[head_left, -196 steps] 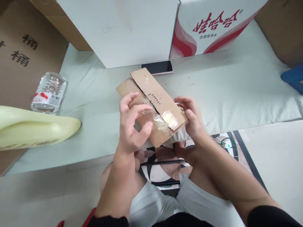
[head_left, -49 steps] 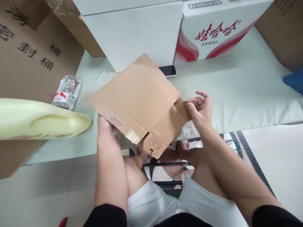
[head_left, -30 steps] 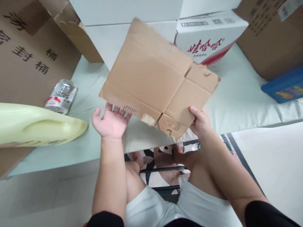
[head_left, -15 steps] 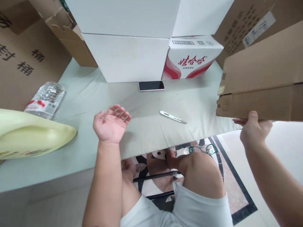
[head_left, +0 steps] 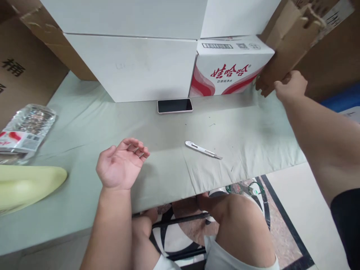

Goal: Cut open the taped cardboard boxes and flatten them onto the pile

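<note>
Gripping the flattened cardboard (head_left: 292,33) by its lower corner, the right hand (head_left: 291,87) holds it above itself, the red-and-white carton (head_left: 230,63) to its left; the left hand (head_left: 120,167) rests palm-up, loosely spread (fingertips slightly curled), a knife (head_left: 203,149) to its right.

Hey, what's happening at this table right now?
A seated person grips a flattened cardboard piece in the right hand, out at the far right beside a red-and-white carton. The left hand rests open and empty, palm up, on the cloth-covered table. A small white knife lies on the cloth, untouched, and a phone lies in front of the white boxes.
</note>
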Demonstrator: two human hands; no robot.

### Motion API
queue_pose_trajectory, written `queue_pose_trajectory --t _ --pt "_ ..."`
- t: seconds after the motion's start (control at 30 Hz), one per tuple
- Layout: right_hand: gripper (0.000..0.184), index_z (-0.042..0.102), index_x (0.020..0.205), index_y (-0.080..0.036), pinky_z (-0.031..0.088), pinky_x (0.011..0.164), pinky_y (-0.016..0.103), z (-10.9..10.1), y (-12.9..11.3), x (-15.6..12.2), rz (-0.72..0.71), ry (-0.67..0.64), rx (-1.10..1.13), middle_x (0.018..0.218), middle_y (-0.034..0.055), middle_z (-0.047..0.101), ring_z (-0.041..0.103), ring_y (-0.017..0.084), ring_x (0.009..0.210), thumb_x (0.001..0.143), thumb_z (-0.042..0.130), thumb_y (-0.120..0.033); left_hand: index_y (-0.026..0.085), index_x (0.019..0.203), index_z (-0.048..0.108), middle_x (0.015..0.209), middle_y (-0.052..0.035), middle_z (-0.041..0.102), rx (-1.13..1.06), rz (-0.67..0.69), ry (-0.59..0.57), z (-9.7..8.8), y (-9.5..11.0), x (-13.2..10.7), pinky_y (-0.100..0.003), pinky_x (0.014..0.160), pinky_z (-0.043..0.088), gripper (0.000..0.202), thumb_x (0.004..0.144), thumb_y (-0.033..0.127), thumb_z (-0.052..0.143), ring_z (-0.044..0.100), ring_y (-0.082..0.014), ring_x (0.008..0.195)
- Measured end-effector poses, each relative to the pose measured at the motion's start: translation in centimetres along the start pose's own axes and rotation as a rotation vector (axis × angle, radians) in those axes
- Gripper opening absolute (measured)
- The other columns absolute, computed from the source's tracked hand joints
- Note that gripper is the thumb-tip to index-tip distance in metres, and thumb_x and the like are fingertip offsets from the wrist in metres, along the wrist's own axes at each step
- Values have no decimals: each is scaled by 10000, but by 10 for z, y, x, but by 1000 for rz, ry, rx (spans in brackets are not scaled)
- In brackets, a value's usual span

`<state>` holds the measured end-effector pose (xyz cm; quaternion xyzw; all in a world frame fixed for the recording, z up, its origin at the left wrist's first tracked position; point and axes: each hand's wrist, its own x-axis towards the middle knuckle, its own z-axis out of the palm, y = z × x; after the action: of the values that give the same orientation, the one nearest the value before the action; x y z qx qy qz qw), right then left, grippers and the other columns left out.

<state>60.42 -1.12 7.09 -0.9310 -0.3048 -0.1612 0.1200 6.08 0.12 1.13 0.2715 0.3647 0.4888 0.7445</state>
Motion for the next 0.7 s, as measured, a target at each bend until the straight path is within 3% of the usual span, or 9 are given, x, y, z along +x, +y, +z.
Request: queue_pose_trajectory --t 0.1,0.23,0.33,0.47,0.57,0.7 --pt "548 561 1489 -23 449 1063 313 3 -12 -4 107 -154 167 1416 246 660 611 235 1359 993 619 -247 194 733 759 763 -86 689 21 0 -1 0 1 5 -355 666 613 344 598 509 793 642 -212 711" --pt "486 593 1476 -64 407 1134 330 -4 -8 -27 57 -225 137 1457 199 649 600 244 1354 1004 535 -167 192 730 755 756 -73 683 -11 0 -16 1 3 8 -339 663 608 335 601 498 798 640 -199 700" --pt "466 633 1436 -72 418 1138 347 -24 -1 -41 43 -235 105 1434 195 668 617 265 1325 987 537 -155 186 736 748 755 -64 680 -50 7 -48 2 6 3 -326 660 603 324 618 486 776 639 -184 684" --pt "442 657 1398 -87 432 1126 370 -70 -8 -54 -10 -190 58 1392 201 691 636 273 1290 976 553 -167 176 743 729 741 -54 666 -138 35 -71 0 12 -11 -313 655 593 311 646 472 735 641 -172 665" --pt "411 678 1360 -114 455 1068 355 -100 -39 -68 -146 -150 43 1320 200 723 671 242 1203 969 566 -178 165 751 718 733 -42 645 -216 62 -80 -5 17 -24 -299 651 583 308 668 461 710 640 -159 650" --pt "389 711 1289 -144 488 977 376 -115 -113 -109 -460 -189 83 1206 191 762 701 247 1042 915 604 -144 167 761 696 734 -33 634 -309 76 -91 -13 27 -36 -278 637 563 272 718 434 672 632 -144 639"
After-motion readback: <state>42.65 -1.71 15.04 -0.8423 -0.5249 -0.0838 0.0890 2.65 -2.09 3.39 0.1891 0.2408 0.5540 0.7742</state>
